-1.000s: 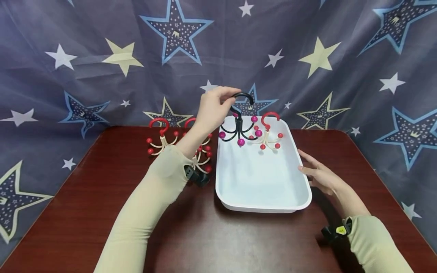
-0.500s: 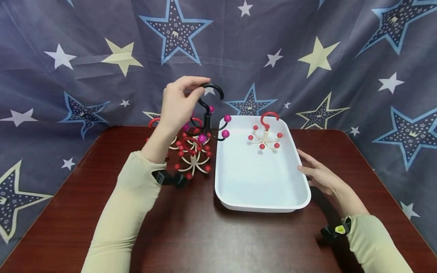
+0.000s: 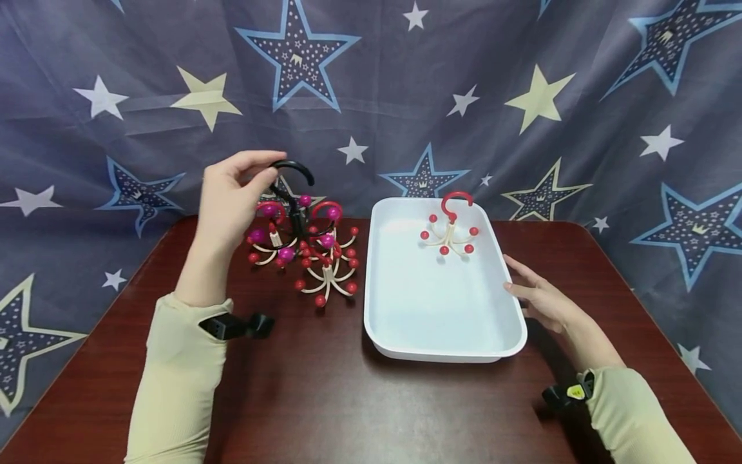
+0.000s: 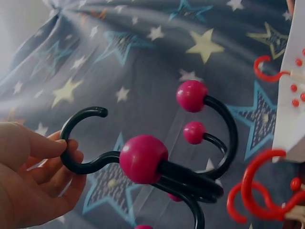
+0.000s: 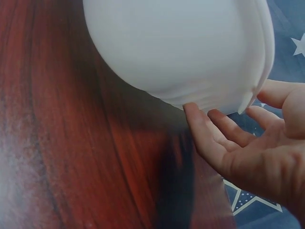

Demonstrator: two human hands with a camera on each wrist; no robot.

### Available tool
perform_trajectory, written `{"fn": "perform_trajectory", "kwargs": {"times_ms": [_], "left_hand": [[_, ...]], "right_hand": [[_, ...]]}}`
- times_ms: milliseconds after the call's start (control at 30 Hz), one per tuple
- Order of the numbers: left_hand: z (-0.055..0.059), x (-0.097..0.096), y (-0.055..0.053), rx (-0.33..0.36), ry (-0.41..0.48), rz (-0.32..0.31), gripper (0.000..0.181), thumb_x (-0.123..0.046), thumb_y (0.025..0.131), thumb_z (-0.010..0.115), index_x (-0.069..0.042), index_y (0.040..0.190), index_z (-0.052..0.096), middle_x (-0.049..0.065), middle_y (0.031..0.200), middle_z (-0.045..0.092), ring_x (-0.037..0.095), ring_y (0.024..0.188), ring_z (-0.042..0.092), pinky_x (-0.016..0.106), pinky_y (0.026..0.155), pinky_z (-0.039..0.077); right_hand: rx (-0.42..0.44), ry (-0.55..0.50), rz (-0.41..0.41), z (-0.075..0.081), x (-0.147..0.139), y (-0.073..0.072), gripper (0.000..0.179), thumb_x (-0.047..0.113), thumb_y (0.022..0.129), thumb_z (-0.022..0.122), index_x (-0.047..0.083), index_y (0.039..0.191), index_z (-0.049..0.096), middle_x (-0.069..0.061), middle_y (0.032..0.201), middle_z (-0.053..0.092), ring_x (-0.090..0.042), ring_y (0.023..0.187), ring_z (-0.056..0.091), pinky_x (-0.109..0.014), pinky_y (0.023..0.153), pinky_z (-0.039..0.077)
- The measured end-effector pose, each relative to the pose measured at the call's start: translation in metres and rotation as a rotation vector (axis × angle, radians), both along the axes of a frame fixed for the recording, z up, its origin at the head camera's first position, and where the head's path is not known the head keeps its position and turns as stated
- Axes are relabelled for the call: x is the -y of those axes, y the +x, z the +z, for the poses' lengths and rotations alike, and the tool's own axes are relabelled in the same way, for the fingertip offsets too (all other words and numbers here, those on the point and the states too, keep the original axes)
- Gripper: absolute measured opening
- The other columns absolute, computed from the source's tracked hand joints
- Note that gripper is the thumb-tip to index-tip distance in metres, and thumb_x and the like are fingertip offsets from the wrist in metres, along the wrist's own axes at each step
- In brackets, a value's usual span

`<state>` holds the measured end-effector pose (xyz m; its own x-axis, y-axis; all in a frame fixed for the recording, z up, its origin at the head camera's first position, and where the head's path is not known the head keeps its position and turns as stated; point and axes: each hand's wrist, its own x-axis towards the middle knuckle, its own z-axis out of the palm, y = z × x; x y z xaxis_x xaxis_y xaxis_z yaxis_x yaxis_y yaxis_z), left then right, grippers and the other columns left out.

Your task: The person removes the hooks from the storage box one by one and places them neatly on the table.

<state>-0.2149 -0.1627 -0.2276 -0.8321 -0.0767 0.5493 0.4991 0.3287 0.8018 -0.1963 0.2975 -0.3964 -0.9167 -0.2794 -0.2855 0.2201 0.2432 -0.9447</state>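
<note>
Head view: we see a person's left hand (image 3: 228, 193) pinching, between thumb and fingers, the hook of a glossy black multi-armed hanger with magenta ball tips (image 3: 297, 225), seemingly aloft over the dark red-brown wood-grain counter (image 3: 359, 412), left of centre towards its far edge. Around it in our line of sight stand at least three cream-armed hangers with red hooks and balls (image 3: 328, 273); we cannot tell whether it touches them. The right hand (image 3: 547, 304), fingers relaxed, touches the side of a shallow white rectangular tray (image 3: 443, 356) facing the counter's right edge; one similar red-and-cream hanger (image 3: 451, 227) stands inside. We judge the step to be carrying; the next move should call for a level lowering, arms clear of the red hooks. We read no brand or wording: marks on the yellow label (image 3: 576, 392) at the right wrist are too small.
</note>
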Motion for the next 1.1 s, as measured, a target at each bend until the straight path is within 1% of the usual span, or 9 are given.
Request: {"fn": "perform_trajectory", "kwargs": {"times_ms": [33, 100, 267, 300, 433, 500, 700, 867, 1100], "left_hand": [[-0.002, 0.005, 0.002, 0.006, 0.013, 0.002, 0.020, -0.005, 0.085, 0.060, -0.006, 0.104, 0.069, -0.009, 0.090, 0.067, 0.003, 0.073, 0.056, 0.015, 0.059, 0.039], [-0.005, 0.015, 0.006, 0.022, 0.034, 0.012, 0.020, -0.003, 0.085, 0.060, -0.005, 0.103, 0.069, -0.010, 0.089, 0.066, 0.003, 0.067, 0.052, 0.015, 0.051, 0.033], [-0.014, 0.032, 0.010, 0.055, 0.002, 0.068, 0.021, -0.005, 0.086, 0.060, -0.006, 0.104, 0.069, -0.011, 0.086, 0.066, 0.006, 0.062, 0.044, 0.022, 0.042, 0.021], [-0.016, 0.034, 0.010, 0.059, -0.002, 0.075, 0.021, -0.005, 0.086, 0.060, -0.005, 0.105, 0.069, -0.011, 0.087, 0.065, 0.005, 0.067, 0.047, 0.021, 0.044, 0.024], [-0.024, 0.042, 0.011, 0.059, 0.013, 0.119, 0.022, -0.003, 0.085, 0.060, -0.004, 0.105, 0.068, -0.011, 0.086, 0.064, 0.004, 0.071, 0.050, 0.015, 0.055, 0.036], [-0.030, 0.045, 0.011, 0.057, 0.017, 0.144, 0.022, -0.002, 0.084, 0.060, -0.004, 0.105, 0.068, -0.012, 0.084, 0.064, 0.003, 0.070, 0.051, 0.013, 0.059, 0.039], [-0.051, 0.051, 0.005, 0.092, -0.048, 0.232, 0.022, -0.004, 0.084, 0.061, -0.005, 0.105, 0.068, -0.014, 0.075, 0.061, 0.001, 0.065, 0.049, 0.014, 0.055, 0.037], [-0.070, 0.057, -0.003, 0.135, 0.018, 0.227, 0.022, 0.001, 0.084, 0.060, -0.001, 0.104, 0.067, -0.014, 0.070, 0.059, 0.002, 0.063, 0.048, 0.014, 0.053, 0.037], [-0.094, 0.064, -0.008, 0.182, 0.055, 0.258, 0.021, 0.000, 0.084, 0.059, -0.001, 0.104, 0.067, -0.014, 0.069, 0.059, 0.001, 0.062, 0.047, 0.014, 0.052, 0.035]], "right_hand": [[0.001, -0.001, -0.006, 0.000, 0.000, 0.000, 0.071, 0.025, 0.093, 0.050, 0.023, 0.147, 0.004, -0.019, 0.150, 0.012, -0.016, 0.107, 0.052, -0.051, 0.090, 0.043], [-0.001, -0.008, -0.005, 0.000, 0.001, 0.000, 0.071, 0.025, 0.093, 0.050, 0.023, 0.147, 0.004, -0.019, 0.150, 0.012, -0.012, 0.105, 0.053, -0.050, 0.090, 0.043], [-0.012, -0.006, -0.008, 0.001, 0.000, 0.001, 0.071, 0.024, 0.093, 0.050, 0.021, 0.147, 0.005, -0.020, 0.148, 0.015, -0.009, 0.103, 0.054, -0.048, 0.089, 0.044], [-0.019, -0.003, -0.004, 0.002, 0.000, 0.001, 0.070, 0.024, 0.093, 0.049, 0.020, 0.147, 0.005, -0.021, 0.148, 0.015, -0.010, 0.103, 0.053, -0.048, 0.089, 0.045], [-0.024, 0.009, -0.012, 0.001, 0.002, 0.001, 0.071, 0.024, 0.093, 0.051, 0.019, 0.147, 0.006, -0.023, 0.147, 0.019, -0.010, 0.103, 0.054, -0.045, 0.087, 0.046], [-0.030, 0.013, -0.020, 0.002, 0.003, 0.002, 0.071, 0.023, 0.092, 0.051, 0.018, 0.147, 0.006, -0.024, 0.145, 0.022, -0.011, 0.102, 0.054, -0.043, 0.086, 0.047], [-0.051, 0.036, -0.085, 0.002, 0.005, 0.004, 0.071, 0.024, 0.091, 0.054, 0.017, 0.147, 0.012, -0.024, 0.140, 0.028, -0.008, 0.097, 0.056, -0.035, 0.082, 0.050], [-0.052, 0.035, -0.138, 0.001, 0.007, 0.006, 0.071, 0.028, 0.090, 0.056, 0.017, 0.147, 0.016, -0.022, 0.140, 0.029, -0.008, 0.096, 0.055, -0.034, 0.081, 0.050], [-0.049, 0.031, -0.142, 0.001, 0.006, 0.007, 0.069, 0.028, 0.090, 0.056, 0.017, 0.146, 0.017, -0.022, 0.140, 0.029, -0.008, 0.096, 0.055, -0.034, 0.080, 0.049]]}}
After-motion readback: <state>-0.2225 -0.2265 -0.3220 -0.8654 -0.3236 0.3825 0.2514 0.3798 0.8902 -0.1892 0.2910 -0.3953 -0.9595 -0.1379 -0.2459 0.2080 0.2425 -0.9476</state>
